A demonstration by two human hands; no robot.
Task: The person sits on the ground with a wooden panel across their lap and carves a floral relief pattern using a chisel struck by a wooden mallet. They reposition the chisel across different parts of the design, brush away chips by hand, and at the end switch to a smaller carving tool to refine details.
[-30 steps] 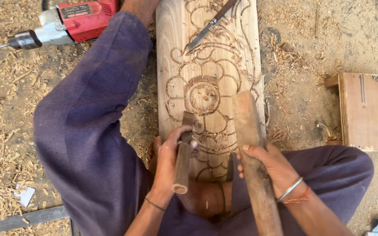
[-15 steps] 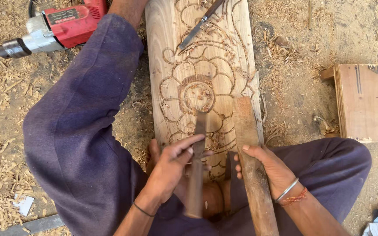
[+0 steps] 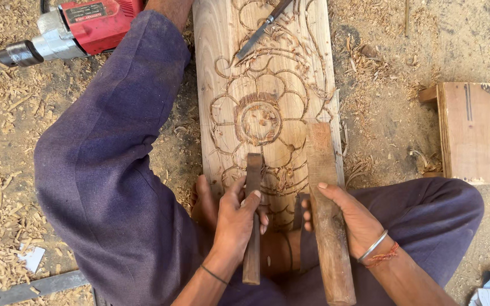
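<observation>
— Left hand [image 3: 235, 218] first: what is its grip doing?

— Fingers wrapped tight round a long, dark wooden-handled chisel [image 3: 252, 218], lower centre of the frame. Its working end sits on the carved plank [image 3: 267, 85], just below the flower's round centre. A second ago the tool lay lower and at a slant, more towards the lap; now it stands almost straight up the frame and the tip has come forward onto the petal lines.

— And the right hand [image 3: 350, 218]?

— Closed on a thick wooden baton [image 3: 327, 215], used as a mallet by the look of it, lower right of centre. It lies flat along the plank's right edge, beside the chisel and apart from its butt. That one has barely shifted over the last second.

— So what does the change amount to?

— I'd judge the edge has been reset on a fresh spot of the pattern while the mallet rests; no strike is under way.

— Around them?

— The plank runs up the middle of the frame, between the person's legs in purple trousers. A second slim metal tool [image 3: 263, 31] lies on the plank at the top. A red power drill [image 3: 69, 31] sits on the shaving-strewn ground [image 3: 7, 198] in the upper left, and a flat wooden board [image 3: 477, 133] lies at the right edge.
</observation>
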